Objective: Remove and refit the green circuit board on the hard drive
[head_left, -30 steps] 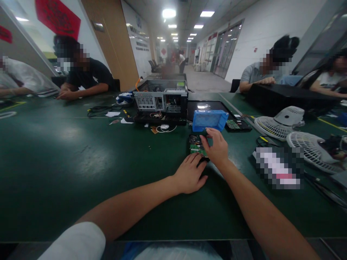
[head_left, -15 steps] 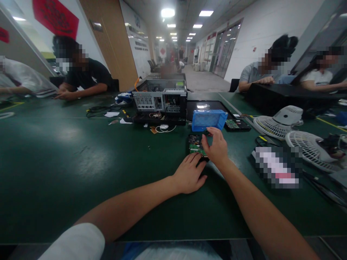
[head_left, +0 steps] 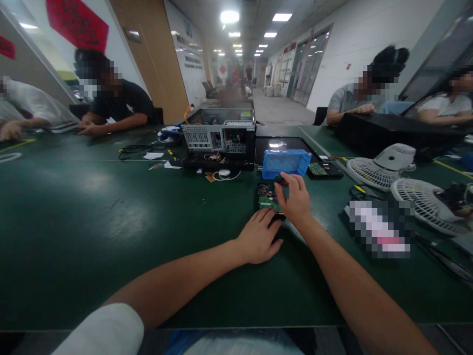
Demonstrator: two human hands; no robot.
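A hard drive lies circuit-board side up on the green table, straight ahead of me. My left hand rests flat at the drive's near edge, fingers stretched out and touching it. Over the drive's right side my right hand has its fingers curled round a small dark object pinched at the fingertips; I cannot make out what it is. Just behind stands a blue plastic box.
An open computer case stands further back, with a black panel, cables and a second drive nearby. Two white fans lie at the right. Other people sit along both sides of the table.
My right hand's fingers have shifted slightly over the drive, staying at its far right corner. My left hand has not moved.
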